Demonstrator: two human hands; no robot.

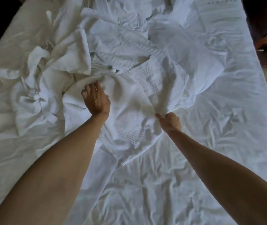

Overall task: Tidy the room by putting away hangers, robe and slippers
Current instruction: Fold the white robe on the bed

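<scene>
A white waffle-weave robe (129,98) lies crumpled across the middle of the bed. My left hand (96,99) rests flat on the robe's cloth, fingers spread and pressing down. My right hand (170,121) is closed on a fold of the robe's edge, thumb pointing left. A second bunch of white cloth with a knotted belt (38,95) lies to the left of the robe. No hangers or slippers show in the head view.
The bed (210,159) is covered with a wrinkled white sheet. A white pillow (217,12) sits at the top right. Dark wooden furniture (266,26) and floor lie past the bed's right edge. A dark gap runs along the upper left edge.
</scene>
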